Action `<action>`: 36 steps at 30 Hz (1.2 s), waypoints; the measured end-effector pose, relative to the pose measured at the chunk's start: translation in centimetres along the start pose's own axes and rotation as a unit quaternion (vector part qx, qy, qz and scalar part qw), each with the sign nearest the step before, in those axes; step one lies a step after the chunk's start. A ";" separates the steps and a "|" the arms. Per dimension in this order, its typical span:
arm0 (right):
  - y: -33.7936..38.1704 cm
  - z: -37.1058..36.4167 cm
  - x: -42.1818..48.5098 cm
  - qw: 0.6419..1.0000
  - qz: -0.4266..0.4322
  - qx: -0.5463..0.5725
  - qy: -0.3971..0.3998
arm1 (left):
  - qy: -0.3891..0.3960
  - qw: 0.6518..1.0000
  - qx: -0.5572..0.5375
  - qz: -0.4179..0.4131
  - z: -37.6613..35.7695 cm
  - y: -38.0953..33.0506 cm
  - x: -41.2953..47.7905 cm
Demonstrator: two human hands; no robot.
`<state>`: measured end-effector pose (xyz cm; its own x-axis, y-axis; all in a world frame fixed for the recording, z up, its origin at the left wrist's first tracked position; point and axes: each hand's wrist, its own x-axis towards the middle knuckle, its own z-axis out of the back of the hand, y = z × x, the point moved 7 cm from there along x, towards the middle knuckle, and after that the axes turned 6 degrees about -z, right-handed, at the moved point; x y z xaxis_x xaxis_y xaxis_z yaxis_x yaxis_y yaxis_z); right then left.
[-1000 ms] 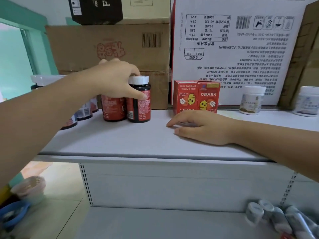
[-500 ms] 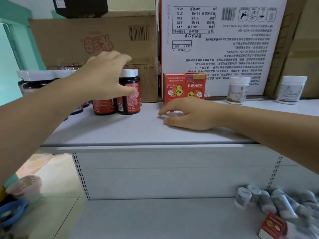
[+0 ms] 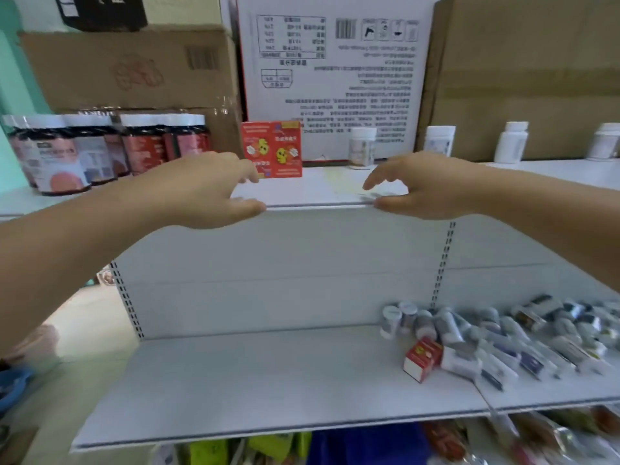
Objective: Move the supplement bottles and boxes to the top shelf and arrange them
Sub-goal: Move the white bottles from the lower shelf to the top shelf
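Observation:
Dark supplement bottles (image 3: 100, 149) with white caps stand in a row at the left of the top shelf (image 3: 318, 193). Two red boxes (image 3: 271, 149) stand side by side at its middle, and small white bottles (image 3: 362, 147) are spaced along its back right. My left hand (image 3: 204, 189) and my right hand (image 3: 422, 186) hover at the top shelf's front edge, fingers loosely curved, holding nothing. On the lower shelf (image 3: 251, 380), a heap of small bottles (image 3: 503, 333) lies on its side at the right with one red box (image 3: 422, 359) in front of it.
Large cardboard cartons (image 3: 134, 68) and a white printed carton (image 3: 332, 68) stand behind the top shelf's items. A brown carton (image 3: 523, 78) fills the back right. Colourful packets (image 3: 268, 448) show below the lower shelf. A blue basin (image 3: 13, 384) sits on the floor at the left.
My left hand let go of the dark bottle and pulled back to the shelf edge. My right hand lifted off the shelf surface. The view tilted down, showing the lower shelf.

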<state>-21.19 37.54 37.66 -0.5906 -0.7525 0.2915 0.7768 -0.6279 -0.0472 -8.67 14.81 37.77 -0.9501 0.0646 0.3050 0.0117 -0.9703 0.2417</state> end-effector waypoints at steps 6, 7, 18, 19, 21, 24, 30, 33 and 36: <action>-5.8 0.2 -11.1 0.999 -0.045 -0.006 0.008 | -0.031 0.997 -0.059 -0.034 -0.1 -10.6 -1.4; -6.8 -0.1 -12.9 0.998 -0.054 -0.005 0.013 | -0.025 0.997 -0.071 -0.032 -0.8 -12.1 -1.6; -14.5 -10.4 -23.6 0.983 -0.158 0.058 0.069 | 0.049 0.983 -0.165 -0.057 -12.6 -24.7 0.0; -14.9 -11.8 -23.7 0.982 -0.165 0.067 0.061 | 0.052 0.980 -0.187 -0.052 -14.1 -25.3 0.4; -15.6 -15.2 -23.6 0.979 -0.175 0.085 0.061 | 0.063 0.972 -0.223 -0.041 -17.2 -26.3 1.6; -16.9 -21.3 -22.6 0.972 -0.190 0.096 0.095 | 0.096 0.962 -0.253 -0.037 -22.8 -27.6 4.2; -22.3 -33.5 -18.6 0.957 -0.225 0.104 0.152 | 0.179 0.932 -0.314 0.001 -36.2 -29.8 10.3; -25.2 -39.4 -16.4 0.957 -0.224 0.032 0.180 | 0.201 0.918 -0.340 0.020 -41.9 -31.7 13.2; -27.0 -44.2 -15.2 0.958 -0.207 -0.032 0.198 | 0.218 0.894 -0.391 0.015 -45.8 -34.5 15.2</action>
<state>-42.86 57.20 -7.73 -0.8910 -0.4457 -0.0863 0.4516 -0.8896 -0.0677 -37.81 38.61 -8.15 -0.9863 0.1034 -0.1284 -0.0198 -0.8472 -0.5308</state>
